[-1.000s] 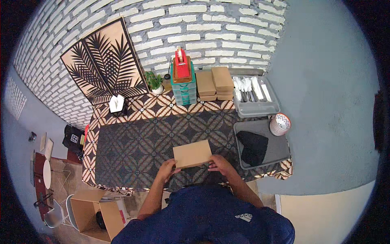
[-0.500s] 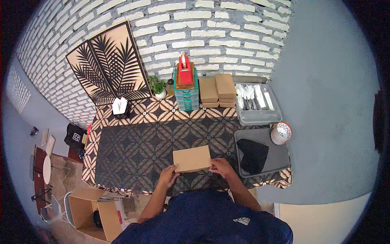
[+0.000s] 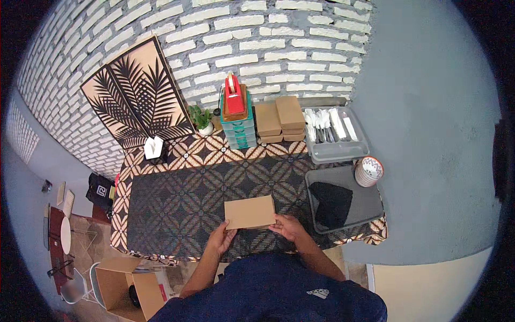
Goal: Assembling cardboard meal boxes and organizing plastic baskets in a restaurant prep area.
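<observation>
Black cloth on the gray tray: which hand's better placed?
Probably right: the right hand sits nearer the black cloth. The left hand is farther off, at the left end of the cardboard box.

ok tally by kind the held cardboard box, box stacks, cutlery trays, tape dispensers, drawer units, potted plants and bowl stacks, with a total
Cardboard box, between left hand and right hand: 1
Cardboard box stacks: 2
Clear cutlery tray: 1
Red tape dispenser: 1
Teal drawer unit: 1
Potted plant: 1
Bowl stack: 1
Total: 8, each stack counted once
</observation>
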`<state>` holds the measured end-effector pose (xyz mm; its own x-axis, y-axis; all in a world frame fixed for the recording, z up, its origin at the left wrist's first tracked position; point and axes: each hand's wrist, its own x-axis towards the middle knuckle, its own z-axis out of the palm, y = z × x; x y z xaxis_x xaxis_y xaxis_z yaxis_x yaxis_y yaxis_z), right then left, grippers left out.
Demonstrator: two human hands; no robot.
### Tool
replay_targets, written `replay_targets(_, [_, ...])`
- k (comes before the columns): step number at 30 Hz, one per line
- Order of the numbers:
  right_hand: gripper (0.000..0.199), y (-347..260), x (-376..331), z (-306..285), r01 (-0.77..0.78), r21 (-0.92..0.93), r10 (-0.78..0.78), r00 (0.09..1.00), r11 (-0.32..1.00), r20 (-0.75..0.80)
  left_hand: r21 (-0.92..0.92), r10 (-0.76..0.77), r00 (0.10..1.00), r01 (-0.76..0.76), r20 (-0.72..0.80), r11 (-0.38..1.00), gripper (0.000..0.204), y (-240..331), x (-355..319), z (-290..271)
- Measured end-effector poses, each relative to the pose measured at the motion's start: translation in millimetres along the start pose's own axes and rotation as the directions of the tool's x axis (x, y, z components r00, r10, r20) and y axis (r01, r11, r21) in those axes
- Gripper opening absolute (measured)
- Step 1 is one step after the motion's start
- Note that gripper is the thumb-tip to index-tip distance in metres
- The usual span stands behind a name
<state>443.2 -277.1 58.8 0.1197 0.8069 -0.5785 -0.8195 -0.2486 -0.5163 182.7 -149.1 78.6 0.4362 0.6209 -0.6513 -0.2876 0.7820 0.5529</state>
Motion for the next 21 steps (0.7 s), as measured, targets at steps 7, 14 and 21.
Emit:
replay_targets(7, [0.032,2.5,-3.8,0.7,0.000,-0.160,0.004,1.000,0.987,0.024,0.143,0.218,0.973,-0.226,0.074,0.964,0.029,-15.3,3.6,-5.7])
replay_targets(14, [0.027,7.3,-6.2,-5.4,0.142,-0.420,-0.140,0.989,0.896,0.036,0.779,0.504,0.856,-0.392,0.115,0.489,0.038,-14.0,-0.4,3.6])
replay_targets(21, [0.020,15.8,-4.7,3.5,0.187,-0.072,-0.191,0.980,0.980,-0.061,0.711,0.274,0.958,-0.248,0.081,0.658,0.036,-5.1,7.9,8.3])
